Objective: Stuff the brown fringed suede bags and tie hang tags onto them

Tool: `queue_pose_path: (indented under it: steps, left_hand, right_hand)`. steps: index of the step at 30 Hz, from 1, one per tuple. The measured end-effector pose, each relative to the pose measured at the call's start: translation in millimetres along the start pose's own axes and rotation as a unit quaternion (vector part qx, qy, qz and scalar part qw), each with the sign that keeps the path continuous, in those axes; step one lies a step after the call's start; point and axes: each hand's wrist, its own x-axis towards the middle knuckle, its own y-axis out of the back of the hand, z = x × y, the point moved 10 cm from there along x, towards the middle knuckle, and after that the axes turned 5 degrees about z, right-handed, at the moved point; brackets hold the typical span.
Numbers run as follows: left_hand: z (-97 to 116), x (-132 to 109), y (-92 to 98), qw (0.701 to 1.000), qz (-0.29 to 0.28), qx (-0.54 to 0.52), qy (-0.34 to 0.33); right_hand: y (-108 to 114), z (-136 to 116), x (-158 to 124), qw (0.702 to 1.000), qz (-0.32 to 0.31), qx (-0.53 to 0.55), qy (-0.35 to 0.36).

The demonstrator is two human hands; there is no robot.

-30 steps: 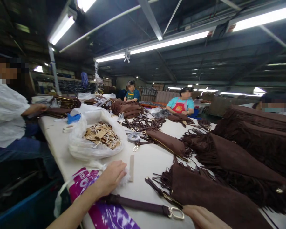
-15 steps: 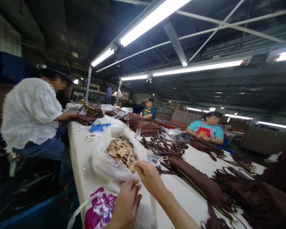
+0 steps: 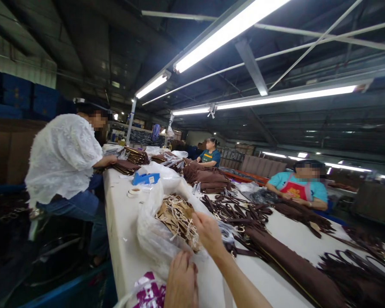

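right hand: fingers curled at tags, grip unclear | left hand: fingers bent by bag, hold unclear | tags inside bag

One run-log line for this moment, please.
right hand: at stringed kraft tags in white plastic bag | left hand: at bag's near side | alongside: brown zippered pouch
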Motion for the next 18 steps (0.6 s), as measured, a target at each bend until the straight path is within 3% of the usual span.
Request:
queue_pose_path:
  steps: [2, 4, 6, 10, 12, 15, 18]
  left_hand:
    - [4, 5, 7.1, 1.0, -0.011, -0.021, 0.011]
    - [8, 8, 15.4, 0.999, -0.013, -0.039, 0.008]
    - [10, 11, 26.2, 0.999, 0.004, -0.052, 0.001]
    - [20, 19, 48.7, 0.991, 0.062, -0.122, 0.015]
    - [35, 25, 50.0, 0.976, 0.055, -0.2, 0.061]
    - [84, 30, 24.6, 0.91, -0.056, -0.374, 0.168]
    - [164, 16, -11.7, 0.772, -0.232, -0.537, 0.248]
  right_hand:
    - [30, 29, -9, 0.979, 0.005, 0.173, -0.105]
    - [60, 50, -25, 0.922, 0.011, 0.335, -0.193]
    - [96, 59, -42, 0.891, 0.023, 0.391, -0.229]
    - [167, 57, -79, 0.911, 0.048, 0.344, -0.221]
    - [191, 51, -97, 0.927, 0.043, 0.307, -0.21]
    - [217, 44, -124, 0.941, 0.025, 0.268, -0.204]
    - [245, 42, -149, 0.95, 0.041, 0.24, -0.198]
